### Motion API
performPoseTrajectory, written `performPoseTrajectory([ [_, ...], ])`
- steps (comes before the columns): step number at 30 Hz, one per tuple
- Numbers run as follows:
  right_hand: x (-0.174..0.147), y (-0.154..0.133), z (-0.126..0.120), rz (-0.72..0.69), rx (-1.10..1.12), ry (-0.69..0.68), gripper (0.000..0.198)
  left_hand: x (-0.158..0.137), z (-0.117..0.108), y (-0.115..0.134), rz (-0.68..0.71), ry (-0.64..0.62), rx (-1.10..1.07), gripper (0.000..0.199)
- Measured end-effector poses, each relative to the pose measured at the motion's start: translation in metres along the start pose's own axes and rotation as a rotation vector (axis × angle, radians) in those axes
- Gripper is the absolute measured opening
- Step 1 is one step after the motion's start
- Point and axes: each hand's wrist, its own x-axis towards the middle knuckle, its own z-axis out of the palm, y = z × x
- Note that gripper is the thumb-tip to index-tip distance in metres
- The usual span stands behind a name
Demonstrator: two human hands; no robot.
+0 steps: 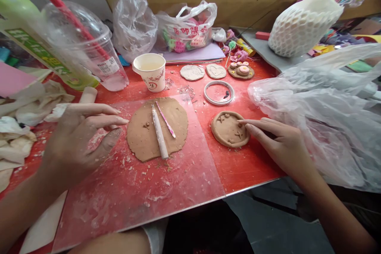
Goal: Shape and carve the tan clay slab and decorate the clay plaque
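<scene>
My right hand [276, 141] reaches in from the right, thumb and forefinger pinched on a small bit of clay [240, 124] at the inner edge of a round clay dish [218, 137]. Small raised clay shapes sit inside the dish's rolled rim. My left hand [86, 139] hovers above the red table at the left, fingers stretched out and holding nothing. Just right of its fingertips lies a flat brown clay slab [138, 135], on a clear plastic sheet. A tapered whitish stick [160, 135] and a thin pink-and-white stick [165, 118] rest on the slab.
Behind the slab stands a paper cup [150, 73] with pale liquid. A tape ring [218, 92] and small clay discs [192, 72] lie behind the dish. Plastic bags [321, 115] crowd the right side. A plastic cup [89, 53], green bottle [56, 57] and crumpled tissues [14, 139] fill the left.
</scene>
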Motion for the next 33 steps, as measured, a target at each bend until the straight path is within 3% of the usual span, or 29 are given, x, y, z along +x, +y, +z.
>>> performPoseTrajectory([
  [7, -0.0018, -0.0008, -0.0004, 0.011, 0.021, 0.044, 0.024, -0.001, 0.0002, 0.001, 0.011, 0.006, -0.01, 0.02],
  [23, -0.0026, -0.0023, -0.0007, 0.019, 0.014, -0.028, 0.029, -0.0024, 0.0006, 0.0014, 0.099, 0.042, -0.006, 0.01],
  [33, -0.0042, -0.0068, -0.0043, 0.043, 0.002, 0.03, 0.036, -0.0035, 0.0002, 0.0019, 0.102, 0.024, -0.003, 0.011],
])
